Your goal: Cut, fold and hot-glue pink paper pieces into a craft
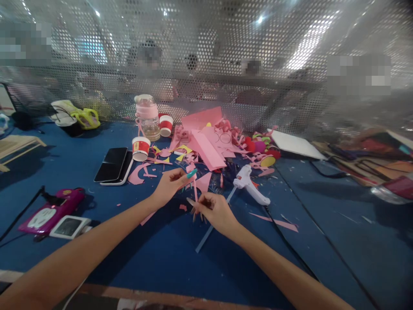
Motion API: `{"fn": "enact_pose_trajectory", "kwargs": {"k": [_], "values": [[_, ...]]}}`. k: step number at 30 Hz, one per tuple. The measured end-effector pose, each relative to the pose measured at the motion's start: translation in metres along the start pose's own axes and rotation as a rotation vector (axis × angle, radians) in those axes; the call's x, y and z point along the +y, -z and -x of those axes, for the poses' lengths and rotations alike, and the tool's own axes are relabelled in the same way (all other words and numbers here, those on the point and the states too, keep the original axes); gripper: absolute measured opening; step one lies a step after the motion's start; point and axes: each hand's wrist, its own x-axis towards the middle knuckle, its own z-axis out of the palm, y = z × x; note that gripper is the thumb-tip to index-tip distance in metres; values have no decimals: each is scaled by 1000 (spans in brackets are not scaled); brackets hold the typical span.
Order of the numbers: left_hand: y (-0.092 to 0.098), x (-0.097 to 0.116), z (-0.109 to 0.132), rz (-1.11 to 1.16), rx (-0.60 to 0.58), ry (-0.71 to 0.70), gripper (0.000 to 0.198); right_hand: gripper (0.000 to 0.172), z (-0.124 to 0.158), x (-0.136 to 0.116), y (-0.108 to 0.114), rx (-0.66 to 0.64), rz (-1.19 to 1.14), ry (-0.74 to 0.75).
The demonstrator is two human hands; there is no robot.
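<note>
A narrow pink paper strip (195,189) stretches between my two hands above the blue table. My left hand (168,186) pinches its upper end between thumb and fingers, a long teal nail showing on the thumb. Closed at the strip's lower end is my right hand (215,212), with long pale nails. Just to the right lies a white glue gun (251,186), a long clear glue stick (205,239) running from its back under my right hand. Pink paper scraps (204,182) lie around and behind the strip.
Behind my hands is a heap of pink paper (208,150). Paper cups (141,148) and a pink-lidded bottle (147,116) stand back left. A phone (112,165) and a magenta device (53,211) lie left. The gun's black cable (290,245) crosses the right side. A perforated metal screen (206,86) rises behind.
</note>
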Motion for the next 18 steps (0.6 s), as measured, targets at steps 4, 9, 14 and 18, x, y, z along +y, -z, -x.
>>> {"fn": "enact_pose_trajectory", "kwargs": {"k": [4,9,14,18], "values": [[1,6,2,-68,10,-20,37,40,-1,1,-1,-3,29,17],[1,2,1,-110,35,-41,37,38,-1,2,-1,-9,49,29],[3,2,1,-151,45,-70,35,37,0,2,0,-17,35,37],[4,3,1,-172,46,-84,35,38,0,1,-1,-13,30,44]]}}
